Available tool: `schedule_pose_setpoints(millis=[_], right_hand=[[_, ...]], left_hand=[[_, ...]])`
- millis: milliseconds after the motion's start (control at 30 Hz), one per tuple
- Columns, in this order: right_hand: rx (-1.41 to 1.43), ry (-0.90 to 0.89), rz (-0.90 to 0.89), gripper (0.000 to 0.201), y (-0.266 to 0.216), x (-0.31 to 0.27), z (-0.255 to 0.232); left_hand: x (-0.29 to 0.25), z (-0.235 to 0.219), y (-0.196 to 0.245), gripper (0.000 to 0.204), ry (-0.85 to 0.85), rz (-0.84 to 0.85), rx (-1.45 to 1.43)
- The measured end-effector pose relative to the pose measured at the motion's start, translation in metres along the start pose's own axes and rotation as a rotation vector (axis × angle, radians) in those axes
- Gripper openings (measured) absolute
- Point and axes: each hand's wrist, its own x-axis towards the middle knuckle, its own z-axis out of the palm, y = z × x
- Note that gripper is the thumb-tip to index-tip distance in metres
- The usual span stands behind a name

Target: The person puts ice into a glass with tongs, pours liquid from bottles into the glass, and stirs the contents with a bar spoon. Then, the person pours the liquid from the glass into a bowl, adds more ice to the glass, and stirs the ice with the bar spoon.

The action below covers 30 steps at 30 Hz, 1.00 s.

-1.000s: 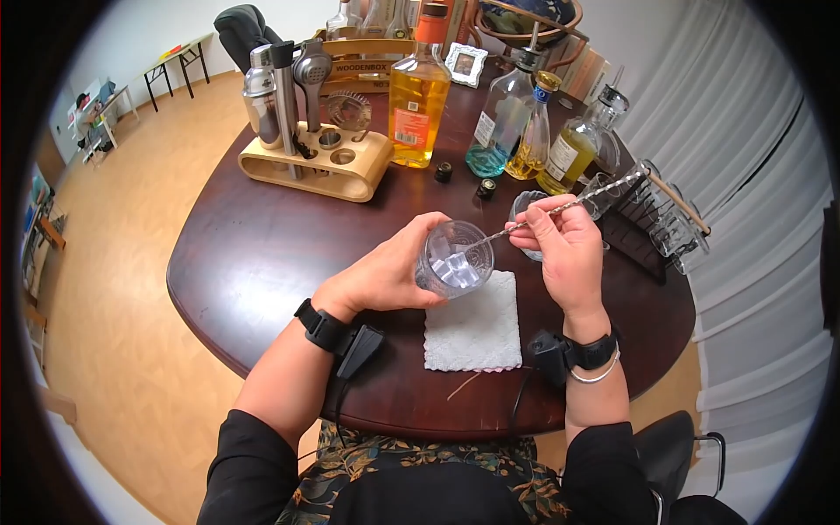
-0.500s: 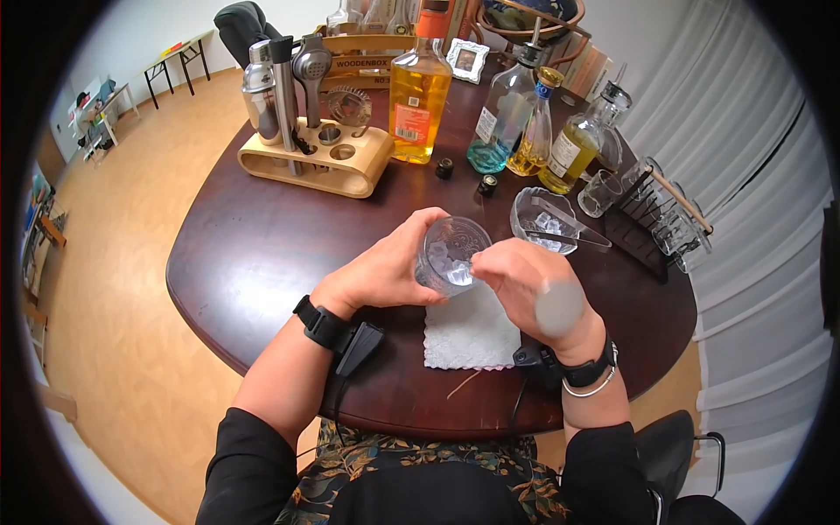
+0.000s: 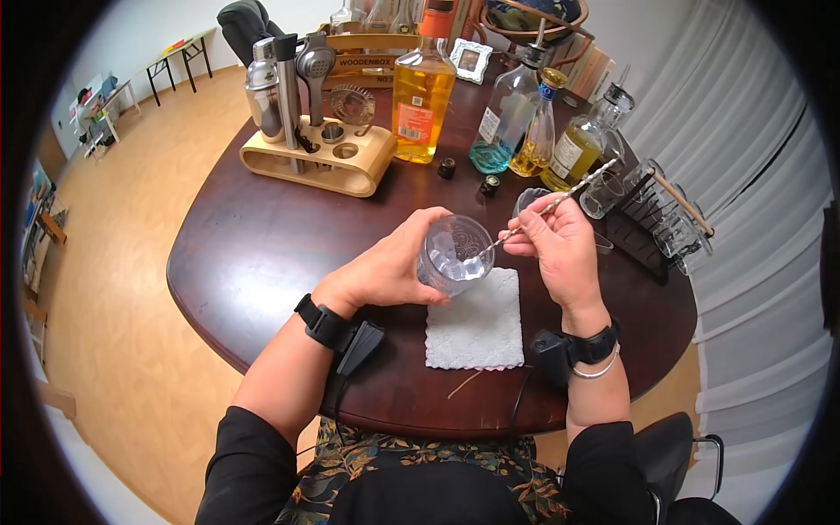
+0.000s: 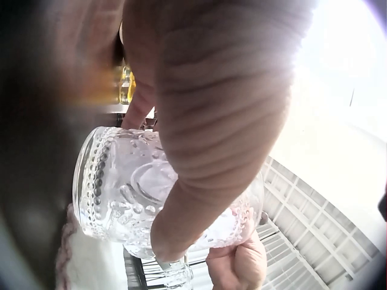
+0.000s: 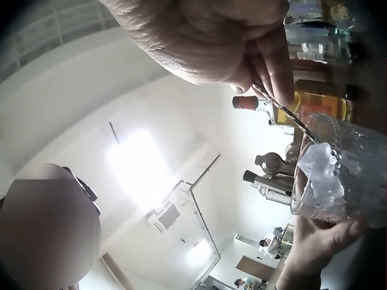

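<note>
1. Left: a wooden stand [image 3: 376,166] seats bar tools [image 3: 264,103] upright, presumably for tidy access.
2. Left hand [image 3: 376,262] curls around the glass [image 3: 472,234] of ice [image 3: 455,265], probably steadying it.
3. The glass is by the cloth's [image 3: 475,328] far end; contact unclear.
4. Right hand [image 3: 564,254] pinches a twisted rod [image 3: 569,192] slanting into the glass, likely for fine control.

My clear embossed-glass tumbler [image 3: 462,245] contains translucent ice cubes [image 3: 451,265]; my slender, twisted silver metal rod [image 3: 580,185] slants into its mouth.
</note>
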Motion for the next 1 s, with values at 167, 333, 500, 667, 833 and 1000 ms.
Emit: schedule_pose_setpoints(millis=[167,333,500,667,833,1000], right_hand=[[0.003,0.008,-0.064,0.011,-0.009,-0.004,0.0],[-0.091,0.002,-0.23,0.01,-0.015,-0.01,0.006],[-0.337,-0.056,-0.452,0.007,-0.017,-0.013,0.001],[-0.437,-0.149,-0.703,0.014,-0.03,-0.021,-0.006],[-0.745,-0.377,-0.886,0.022,-0.03,-0.016,0.002],[-0.604,-0.195,-0.436,0.01,-0.013,-0.014,0.009]], left_hand=[[0.0,0.0,-0.003,0.1,-0.02,-0.05,-0.052],[0.001,0.0,-0.003,0.102,-0.053,-0.043,-0.072],[0.001,-0.001,-0.003,0.102,-0.078,0.01,-0.096],[0.0,-0.003,-0.006,0.097,-0.11,0.034,-0.149],[0.001,-0.002,-0.008,0.095,-0.113,0.042,-0.195],[0.0,-0.004,-0.004,0.095,-0.11,0.043,-0.104]])
